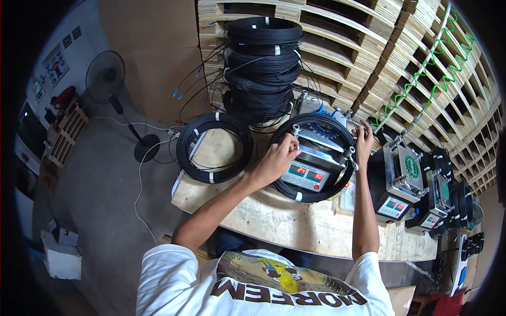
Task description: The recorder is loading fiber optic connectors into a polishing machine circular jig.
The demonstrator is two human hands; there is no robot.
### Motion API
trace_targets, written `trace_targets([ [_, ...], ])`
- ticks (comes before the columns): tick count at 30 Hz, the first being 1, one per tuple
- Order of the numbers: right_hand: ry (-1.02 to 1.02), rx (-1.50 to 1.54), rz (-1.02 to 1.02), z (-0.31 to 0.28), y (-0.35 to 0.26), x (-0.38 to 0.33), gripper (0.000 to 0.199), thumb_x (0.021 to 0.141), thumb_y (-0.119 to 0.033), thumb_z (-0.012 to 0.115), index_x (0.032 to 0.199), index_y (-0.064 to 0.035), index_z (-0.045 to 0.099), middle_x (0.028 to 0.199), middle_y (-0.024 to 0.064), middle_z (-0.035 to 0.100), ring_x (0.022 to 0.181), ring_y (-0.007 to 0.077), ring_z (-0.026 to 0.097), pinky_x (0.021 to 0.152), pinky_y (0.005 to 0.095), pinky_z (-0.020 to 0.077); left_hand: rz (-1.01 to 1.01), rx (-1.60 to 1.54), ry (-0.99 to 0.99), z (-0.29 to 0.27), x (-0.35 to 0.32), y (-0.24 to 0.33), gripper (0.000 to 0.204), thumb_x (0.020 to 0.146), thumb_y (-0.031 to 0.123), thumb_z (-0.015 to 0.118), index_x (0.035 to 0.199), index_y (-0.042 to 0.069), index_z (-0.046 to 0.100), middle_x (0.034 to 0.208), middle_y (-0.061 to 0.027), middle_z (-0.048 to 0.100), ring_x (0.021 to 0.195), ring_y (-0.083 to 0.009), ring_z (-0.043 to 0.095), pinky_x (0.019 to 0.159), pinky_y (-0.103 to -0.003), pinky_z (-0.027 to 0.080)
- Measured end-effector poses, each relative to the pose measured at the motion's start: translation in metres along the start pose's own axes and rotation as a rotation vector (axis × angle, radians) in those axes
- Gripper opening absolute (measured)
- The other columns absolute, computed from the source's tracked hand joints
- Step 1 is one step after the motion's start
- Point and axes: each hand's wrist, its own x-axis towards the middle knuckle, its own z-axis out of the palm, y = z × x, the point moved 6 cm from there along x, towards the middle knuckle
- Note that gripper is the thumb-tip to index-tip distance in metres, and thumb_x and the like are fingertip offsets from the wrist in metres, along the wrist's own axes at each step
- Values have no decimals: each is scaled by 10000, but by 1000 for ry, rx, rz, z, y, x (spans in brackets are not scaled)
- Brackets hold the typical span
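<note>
A black cable coil (pixel 299 196) bound with white ties rings a black machine with a lit control panel (pixel 305 176). My left hand (pixel 278 158) is at the machine's front left, its fingers closed around the lower part of a metal clamp (pixel 296 129); the fingers partly hide the grip. At the coil's right side is my right hand (pixel 363 142), fingers stretched upward and slightly apart, holding nothing visible. Near its wrist stands another metal clamp (pixel 349 152). Blue connectors (pixel 322 129) sit in a round fixture behind the front metal bar.
Another black coil (pixel 214 177) lies left on the wooden table (pixel 253 210). A tall stack of coils (pixel 263 63) rises behind. Two similar machines (pixel 403 174) (pixel 436 195) stand right. Wooden pallets (pixel 337 52), a green spiral hose (pixel 408 87) and a floor fan (pixel 105 76) surround the table.
</note>
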Motion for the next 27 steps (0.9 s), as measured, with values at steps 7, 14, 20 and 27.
trace_targets([
  [7, 157, -223, -28, -32, -19, -55, 290, 1018, -256, 563, 992, 19, 649, 747, 50, 569, 680, 101, 475, 598, 286, 404, 48, 165, 51, 20, 22, -7, 202, 932, 142, 676, 971, -3, 541, 731, -146, 665, 684, -257, 696, 589, -335, 508],
  [14, 99, -188, 1, -22, -74, -123, 258, 966, -168, 650, 843, 28, 537, 582, 57, 484, 566, 85, 390, 487, 311, 330, 187, 428, 111, 17, 22, 24, 205, 898, 219, 711, 846, 57, 596, 729, -92, 669, 607, -275, 668, 498, -360, 491],
  [20, 127, -190, -112, -16, -92, -134, 133, 932, -32, 626, 926, 48, 520, 804, 162, 617, 711, 234, 607, 631, 343, 456, 259, 464, 315, -13, 28, 22, 359, 835, 211, 767, 1124, 45, 631, 1144, -131, 536, 1092, -315, 493, 953, -423, 407],
  [27, 278, -408, -254, -31, -111, -146, 437, 829, -105, 756, 1197, -18, 538, 1176, 179, 509, 1041, 294, 539, 876, 392, 469, 183, 268, 146, -4, 29, -24, 546, 923, 338, 686, 1338, 20, 529, 1318, -199, 508, 1229, -346, 510, 1051, -422, 401],
])
